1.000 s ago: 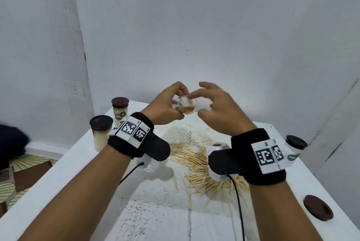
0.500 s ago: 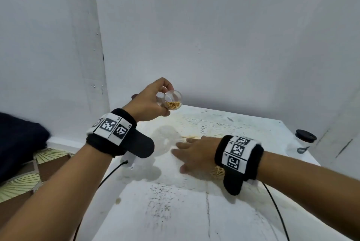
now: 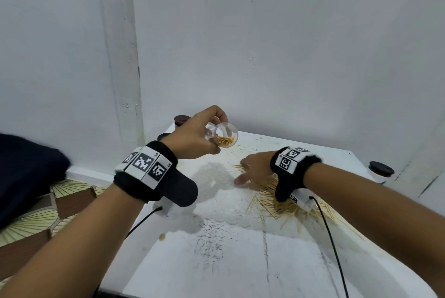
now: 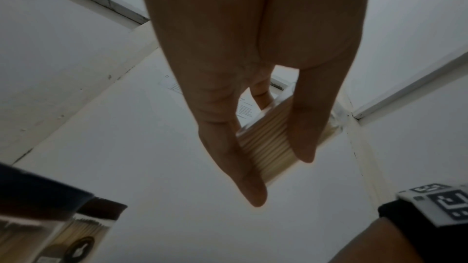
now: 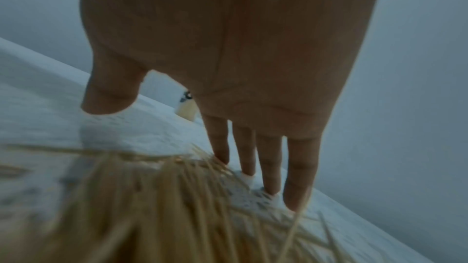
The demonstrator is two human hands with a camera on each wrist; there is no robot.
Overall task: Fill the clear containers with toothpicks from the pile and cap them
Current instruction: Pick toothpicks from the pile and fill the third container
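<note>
My left hand [image 3: 199, 136] holds a clear container [image 3: 225, 135] tilted on its side above the white table [image 3: 240, 261], its open mouth towards me and toothpicks lying along its lower wall. In the left wrist view my fingers [image 4: 253, 187] and thumb curl round the clear container [image 4: 266, 143]. My right hand [image 3: 252, 170] lies flat with straight fingers on the left end of the toothpick pile [image 3: 284, 204]. In the right wrist view the fingertips [image 5: 296, 197] touch the table at the edge of the toothpick pile [image 5: 157, 207].
Two capped containers with dark brown lids [image 3: 181, 120] stand at the table's back left, partly behind my left hand. Another dark-lidded container [image 3: 381, 169] stands at the right edge. Camera cables [image 3: 332, 244] trail over the table. Walls close in behind and left.
My right hand left the container's mouth and dropped flat onto the toothpick pile. My left hand kept holding the container up, tilted. The head view swung left and upward.
</note>
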